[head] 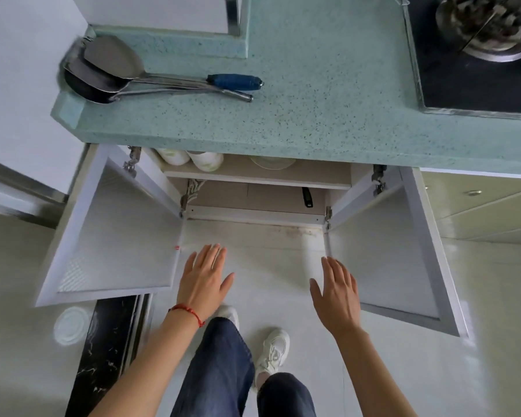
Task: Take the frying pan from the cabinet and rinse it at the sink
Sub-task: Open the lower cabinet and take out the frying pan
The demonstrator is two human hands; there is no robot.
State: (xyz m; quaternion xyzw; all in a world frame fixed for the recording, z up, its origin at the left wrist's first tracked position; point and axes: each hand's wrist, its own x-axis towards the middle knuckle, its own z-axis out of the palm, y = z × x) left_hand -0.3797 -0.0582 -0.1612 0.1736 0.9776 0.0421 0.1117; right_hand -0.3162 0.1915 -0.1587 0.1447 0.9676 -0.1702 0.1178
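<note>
Nearest the camera, the person's legs in dark jeans point(220, 365) and white sneakers point(272, 349) stood on a pale, glossy tiled floor point(283, 278). A black marbled threshold strip point(106, 350) ran along the floor at the left, with a round white lid point(71, 325) lying just beside it.

Above the legs, both arms reached forward. The left hand point(203, 279), a red string bracelet point(188, 311) on its wrist, was spread flat with straight fingers and held nothing. The right hand point(339, 293) was likewise flat and empty, its fingers straight.

Beyond the hands, the cabinet point(253, 212) stood with both doors swung wide: the left door point(109, 233) and the right door point(385, 254) flanked the opening. On its upper shelf point(253, 176) sat white bowls point(205, 161). Below the shelf, a black handle point(307, 197) poked out near the right side, likely the frying pan's; the pan itself was hidden.

Farther on, a speckled teal countertop point(313, 94) carried metal spatulas and a ladle point(103, 76), one with a blue grip point(235, 82). At the far right a black stovetop point(475, 70) held a burner point(491, 25).
</note>
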